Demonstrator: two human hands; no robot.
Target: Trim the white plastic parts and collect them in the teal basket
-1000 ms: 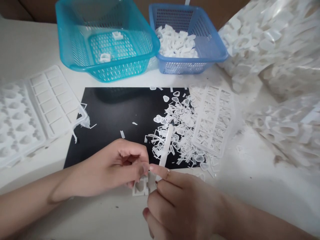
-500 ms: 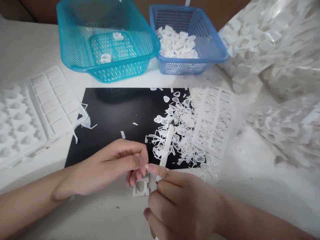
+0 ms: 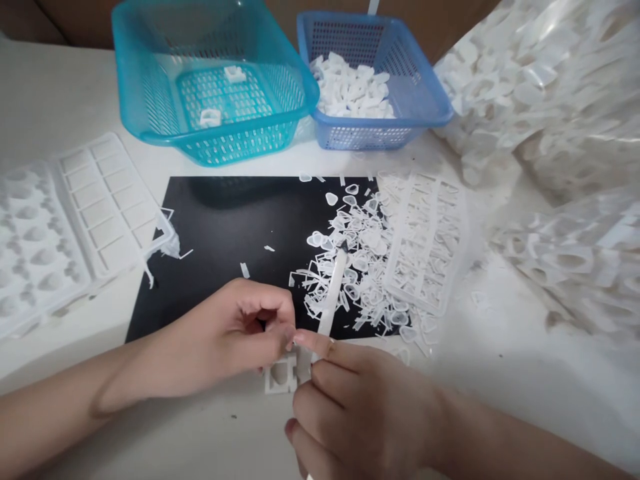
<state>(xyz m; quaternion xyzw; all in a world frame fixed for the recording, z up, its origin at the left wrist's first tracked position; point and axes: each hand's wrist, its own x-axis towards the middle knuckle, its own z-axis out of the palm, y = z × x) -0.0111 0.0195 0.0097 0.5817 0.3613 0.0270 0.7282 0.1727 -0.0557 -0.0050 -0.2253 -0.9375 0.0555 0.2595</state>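
Observation:
My left hand is closed in a pinch over the front edge of the black mat. Whatever lies between its fingertips is hidden or too small to name. My right hand has its index fingertip stretched out against the left thumb and finger. Its other fingers are curled round a long white stick with a dark tip, which points away over the mat. Just below my left fingertips, a small white square frame-like plastic piece lies on the table, partly covered by the hand.
Thin white offcuts are heaped on the mat's right side, beside a white lattice sheet. White moulded trays lie left. Behind stand a teal basket with two white pieces and a blue basket with many. Clear bags bulge at right.
My left fingers have curled in tighter, and the lower fingers have tucked out of sight behind the thumb. My right hand has hardly moved and keeps the stick.

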